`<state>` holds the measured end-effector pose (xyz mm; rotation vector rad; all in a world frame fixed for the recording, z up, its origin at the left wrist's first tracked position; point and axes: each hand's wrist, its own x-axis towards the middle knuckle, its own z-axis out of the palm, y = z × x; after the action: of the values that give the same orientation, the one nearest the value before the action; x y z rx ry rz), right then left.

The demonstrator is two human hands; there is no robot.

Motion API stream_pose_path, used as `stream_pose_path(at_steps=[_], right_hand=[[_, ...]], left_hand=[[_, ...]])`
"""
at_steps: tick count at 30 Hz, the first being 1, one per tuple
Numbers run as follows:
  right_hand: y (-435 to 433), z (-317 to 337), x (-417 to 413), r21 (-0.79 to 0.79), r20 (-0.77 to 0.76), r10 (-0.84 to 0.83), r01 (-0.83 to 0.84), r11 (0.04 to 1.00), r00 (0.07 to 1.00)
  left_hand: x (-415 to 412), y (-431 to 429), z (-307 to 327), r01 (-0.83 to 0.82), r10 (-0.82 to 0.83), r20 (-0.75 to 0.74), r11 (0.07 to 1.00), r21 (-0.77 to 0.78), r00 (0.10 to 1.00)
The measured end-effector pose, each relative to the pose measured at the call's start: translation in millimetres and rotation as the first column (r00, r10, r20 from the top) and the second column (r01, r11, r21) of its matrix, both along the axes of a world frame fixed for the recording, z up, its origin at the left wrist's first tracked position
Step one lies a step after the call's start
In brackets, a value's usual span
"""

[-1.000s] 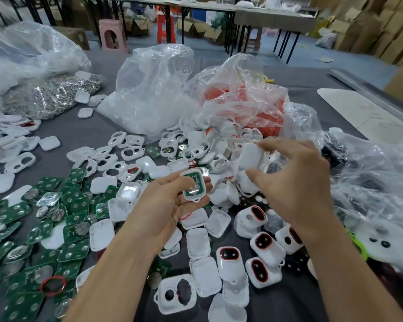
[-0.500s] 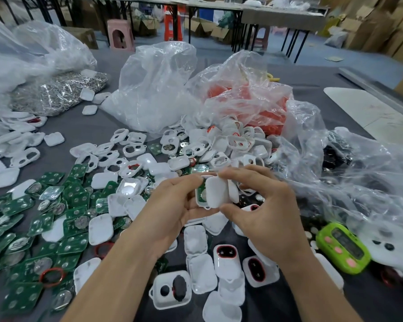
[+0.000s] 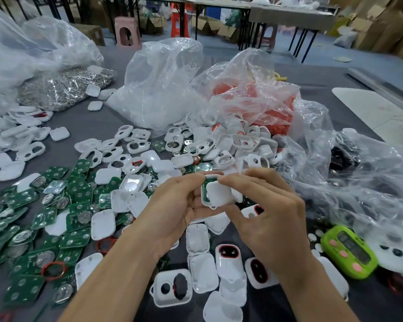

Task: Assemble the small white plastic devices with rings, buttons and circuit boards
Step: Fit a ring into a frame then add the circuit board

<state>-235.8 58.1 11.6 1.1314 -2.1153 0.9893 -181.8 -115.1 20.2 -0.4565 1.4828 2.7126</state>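
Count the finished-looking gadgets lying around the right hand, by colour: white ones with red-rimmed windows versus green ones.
White units with red-rimmed windows: 3 (one is partly covered by the right hand)
Lime-green gadget: 1
Total: 4

The left hand [image 3: 177, 210] and the right hand [image 3: 270, 219] meet, arms converging, fingers curled; both pinch the same white device [image 3: 219, 194] between thumb and fingertips.
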Motion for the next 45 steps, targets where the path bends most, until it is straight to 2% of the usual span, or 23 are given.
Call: stream_pose_path(at_steps=[6,11,15,21,27,34,45], right_hand=[[-1,-2,1,-0.024,0.001,0.0,0.0,1.0,1.0],[-3,-2,3,-0.086,0.202,0.036,-0.019,0.996,0.979],[-2,-4,0,-0.048,0.266,0.001,0.013,0.999,0.964],[-2,-2,1,0.092,0.234,-0.068,0.048,0.995,0.97],[-1,4,5,0.165,0.215,-0.093,0.058,0.985,0.972],[-2,4,7,0.19,0.203,-0.115,0.076,0.979,0.972],[-5,6,13,0.232,0.219,-0.132,0.08,0.97,0.967]], left_hand=[[-2,-1,-2,0.006,-0.006,-0.001,1.0,-0.014,1.0],[0,-1,-2,0.046,-0.047,-0.009,0.996,-0.077,0.999],[0,0,-3,0.073,-0.074,-0.01,0.994,-0.077,0.997],[1,0,-4,0.085,-0.086,-0.007,0.992,-0.093,0.996],[0,-1,-8,0.105,-0.108,-0.018,0.985,-0.133,0.994],[0,-2,-10,0.11,-0.119,-0.03,0.972,-0.206,0.992],[0,-4,-12,0.112,-0.123,-0.043,0.973,-0.202,0.991]])
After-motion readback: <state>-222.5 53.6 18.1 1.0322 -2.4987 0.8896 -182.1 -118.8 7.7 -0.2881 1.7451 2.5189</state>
